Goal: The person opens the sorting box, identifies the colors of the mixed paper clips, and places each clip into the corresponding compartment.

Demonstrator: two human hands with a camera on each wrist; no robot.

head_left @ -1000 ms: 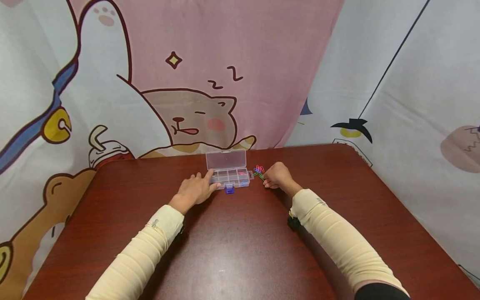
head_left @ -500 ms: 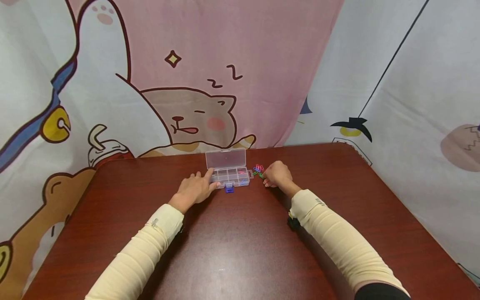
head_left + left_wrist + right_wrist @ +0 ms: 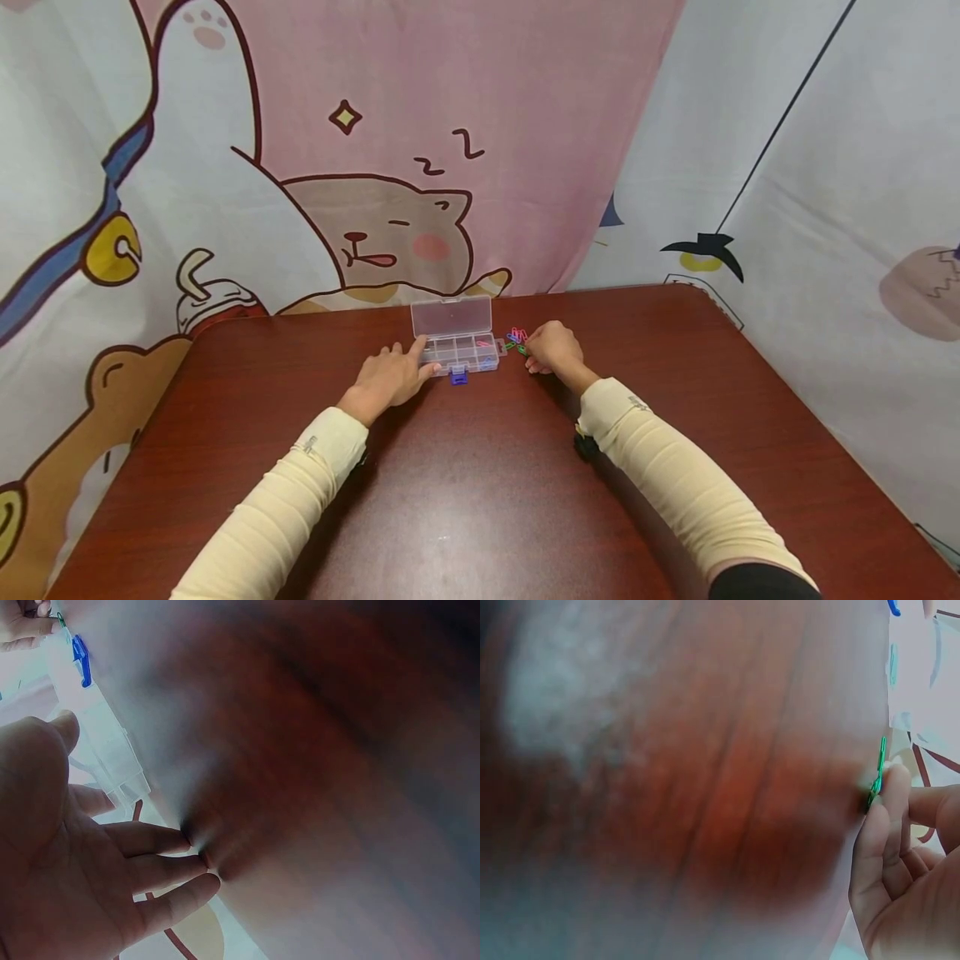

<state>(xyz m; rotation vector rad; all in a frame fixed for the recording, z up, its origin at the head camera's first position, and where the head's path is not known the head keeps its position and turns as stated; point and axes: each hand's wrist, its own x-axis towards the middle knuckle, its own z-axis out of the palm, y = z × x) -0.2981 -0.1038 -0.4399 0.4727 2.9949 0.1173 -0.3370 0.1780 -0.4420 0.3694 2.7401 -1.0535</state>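
At the far side of the table, a clear plastic compartment box point(image 3: 467, 354) stands with its lid point(image 3: 452, 317) raised. A pink paper clip point(image 3: 482, 345) and blue paper clips point(image 3: 488, 364) lie in its right-hand compartments. My left hand point(image 3: 387, 379) rests at the box's left end, fingers spread, thumb and index finger against it. To the right of the box, my right hand point(image 3: 556, 350) has its fingers curled, and its fingertips pinch a green paper clip point(image 3: 878, 774) close over the table. Another green paper clip point(image 3: 511, 345) lies between hand and box.
Several pink paper clips point(image 3: 520, 334) and a blue one lie in a small pile behind the right hand's fingertips. A blue latch point(image 3: 459, 378) hangs at the box's front. A cartoon-print curtain point(image 3: 525, 167) borders the brown table point(image 3: 465, 483) at the back.
My right hand shifts very slightly left at the paper clips, fingers still curled. The left hand and the box stay in place.
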